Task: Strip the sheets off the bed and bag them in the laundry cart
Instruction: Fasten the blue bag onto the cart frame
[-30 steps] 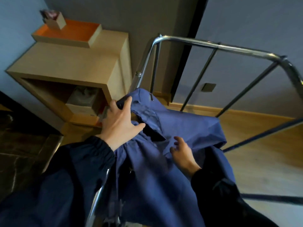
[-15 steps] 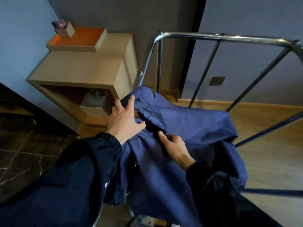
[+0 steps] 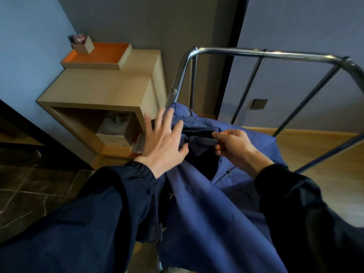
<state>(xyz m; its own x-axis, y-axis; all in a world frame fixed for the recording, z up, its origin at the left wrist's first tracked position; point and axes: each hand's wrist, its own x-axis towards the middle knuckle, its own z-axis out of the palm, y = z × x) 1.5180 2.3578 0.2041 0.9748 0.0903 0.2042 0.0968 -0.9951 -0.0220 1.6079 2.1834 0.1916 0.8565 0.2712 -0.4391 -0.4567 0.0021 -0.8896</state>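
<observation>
The mouth of the bag (image 3: 206,203) is only a narrow dark slit, hemmed by the spread left hand (image 3: 163,142) on one side and the right hand (image 3: 234,146) pinching its folded hem on the other. The top rail of the cart (image 3: 256,53) and its slanted struts (image 3: 246,90) bar the far edge, with gaps between; a shelf (image 3: 102,87) crowds the far-left corner.

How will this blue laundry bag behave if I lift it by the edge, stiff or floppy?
Probably floppy: the blue laundry bag sags in soft folds below the chrome frame. Likely light for its size, since the right hand holds its edge up with just a pinch.
</observation>
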